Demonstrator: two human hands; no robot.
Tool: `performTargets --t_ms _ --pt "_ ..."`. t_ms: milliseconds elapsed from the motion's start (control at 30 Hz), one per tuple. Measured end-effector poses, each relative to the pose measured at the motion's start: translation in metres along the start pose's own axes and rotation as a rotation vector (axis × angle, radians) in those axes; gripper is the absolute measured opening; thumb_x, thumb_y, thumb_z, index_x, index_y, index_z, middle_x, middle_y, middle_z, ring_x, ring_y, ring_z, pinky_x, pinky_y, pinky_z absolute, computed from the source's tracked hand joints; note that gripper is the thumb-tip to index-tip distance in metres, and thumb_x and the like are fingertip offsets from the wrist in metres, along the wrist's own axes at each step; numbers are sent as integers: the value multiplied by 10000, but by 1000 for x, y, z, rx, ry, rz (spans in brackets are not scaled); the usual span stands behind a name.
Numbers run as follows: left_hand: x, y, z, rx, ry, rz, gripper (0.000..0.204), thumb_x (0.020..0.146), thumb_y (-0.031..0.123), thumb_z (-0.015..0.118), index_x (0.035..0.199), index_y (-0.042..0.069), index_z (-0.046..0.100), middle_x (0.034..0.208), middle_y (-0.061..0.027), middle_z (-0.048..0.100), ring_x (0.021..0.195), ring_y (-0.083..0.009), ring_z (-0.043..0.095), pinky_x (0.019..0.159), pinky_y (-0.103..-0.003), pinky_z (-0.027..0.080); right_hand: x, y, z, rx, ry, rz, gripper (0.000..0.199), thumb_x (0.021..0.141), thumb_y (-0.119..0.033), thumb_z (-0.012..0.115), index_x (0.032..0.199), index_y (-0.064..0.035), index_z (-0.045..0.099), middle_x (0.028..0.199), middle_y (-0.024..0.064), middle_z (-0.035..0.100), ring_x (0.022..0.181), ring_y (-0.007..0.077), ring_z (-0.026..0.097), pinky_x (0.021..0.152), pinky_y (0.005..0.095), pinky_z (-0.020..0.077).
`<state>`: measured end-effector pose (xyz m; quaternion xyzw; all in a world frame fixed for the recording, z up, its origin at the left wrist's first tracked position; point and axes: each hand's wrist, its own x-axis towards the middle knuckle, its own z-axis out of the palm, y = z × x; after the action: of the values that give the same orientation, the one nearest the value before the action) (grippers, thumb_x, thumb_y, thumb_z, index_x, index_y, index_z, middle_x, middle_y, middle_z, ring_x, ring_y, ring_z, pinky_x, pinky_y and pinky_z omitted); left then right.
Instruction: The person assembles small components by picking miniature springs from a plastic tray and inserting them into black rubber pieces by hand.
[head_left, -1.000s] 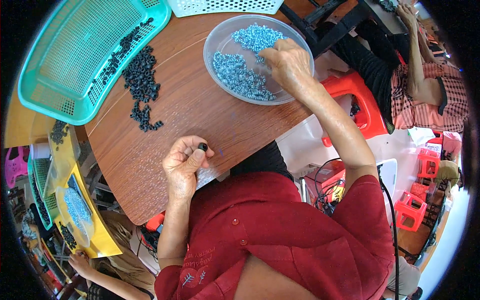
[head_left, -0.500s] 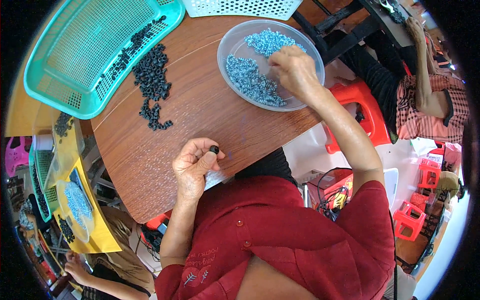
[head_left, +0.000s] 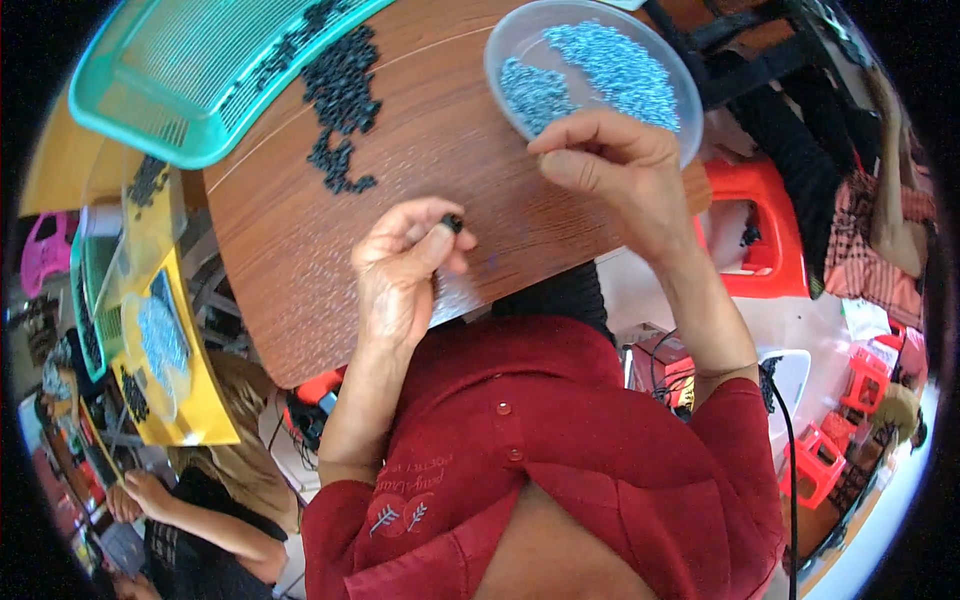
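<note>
My left hand [head_left: 395, 265] is over the near part of the brown table [head_left: 445, 130], pinching a small black ring-shaped part [head_left: 452, 223] between thumb and fingertips. Closer to the bowl, my right hand [head_left: 630, 180] has its thumb and index finger pressed together; anything between them is too small to make out. It overlaps the near rim of the round clear plastic bowl [head_left: 515, 40]. Two heaps of tiny shiny metal pieces lie in that bowl, a bluish-silver one [head_left: 535, 92] and a brighter blue one [head_left: 625, 75]. Loose black parts [head_left: 343, 85] are piled on the table farther left.
A teal plastic basket [head_left: 190, 135] with more black parts stands at the far left. Right of the table is a red stool [head_left: 785, 240]. Another person [head_left: 880, 235] sits at the right, and a second person's arm [head_left: 210, 525] shows beside a yellow-topped table [head_left: 200, 415] at lower left.
My right hand has drawn back from inside the bowl toward me, fingers pinched. My left hand still holds the black part. The view has shifted, so the table appears higher.
</note>
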<state>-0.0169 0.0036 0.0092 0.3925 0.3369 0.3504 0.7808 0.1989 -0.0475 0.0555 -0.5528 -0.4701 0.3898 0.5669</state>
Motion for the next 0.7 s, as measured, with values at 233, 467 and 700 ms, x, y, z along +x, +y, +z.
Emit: performTargets --t_ms 233,467,700 --pt "-13 7 6 -78 12 133 195 828 14 640 1012 -44 607 868 -99 643 754 -142 611 628 -233 507 -15 7 61 306 -38 40 109 788 2 671 897 3 671 837 20 647 761 70 587 692 194 472" --pt "-27 12 1 -68 44 198 202 829 14 642 1016 -53 605 875 -89 645 750 -127 611 639 -230 513 -27 12 80 154 -23 -101 134 751 52 662 873 -1 674 858 32 622 783 90 572 679 212 462" --pt "-49 15 -1 -57 74 288 205 827 11 646 1020 -48 608 878 -84 644 719 -113 606 633 -215 511 -42 0 93 26 -38 -230 140 744 71 658 872 16 667 879 60 593 790 121 563 663 225 457"
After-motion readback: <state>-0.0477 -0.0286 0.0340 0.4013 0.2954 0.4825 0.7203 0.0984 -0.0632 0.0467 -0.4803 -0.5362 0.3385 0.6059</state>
